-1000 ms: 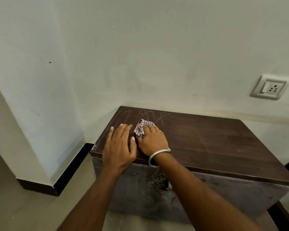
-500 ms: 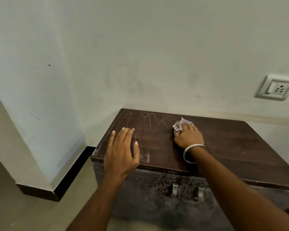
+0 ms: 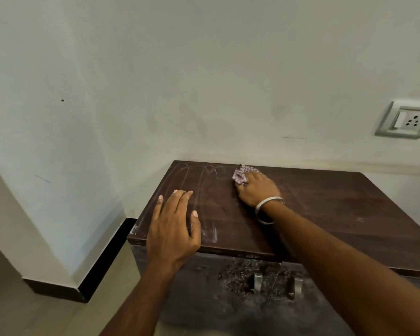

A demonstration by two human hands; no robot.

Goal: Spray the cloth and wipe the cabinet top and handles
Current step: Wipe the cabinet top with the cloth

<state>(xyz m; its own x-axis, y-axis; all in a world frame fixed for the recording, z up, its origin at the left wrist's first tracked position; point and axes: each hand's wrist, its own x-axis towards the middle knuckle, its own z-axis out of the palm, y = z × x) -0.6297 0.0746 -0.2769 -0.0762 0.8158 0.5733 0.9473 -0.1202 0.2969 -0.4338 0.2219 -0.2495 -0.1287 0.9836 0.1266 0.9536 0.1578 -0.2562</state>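
Right hand [image 3: 258,189] fingers curl over a bunched checked cloth [image 3: 241,174], pressing it onto the far part of the cabinet top [image 3: 325,209], near the back wall. Silver bangle [image 3: 267,209] on that wrist. Left hand [image 3: 172,229] lies flat, fingers straight and slightly apart, on the near left of the top. Pale streak marks [image 3: 199,180] at far left. Two metal handles [image 3: 257,282] on the scuffed cabinet front, below. Wall socket [image 3: 404,122] far right.
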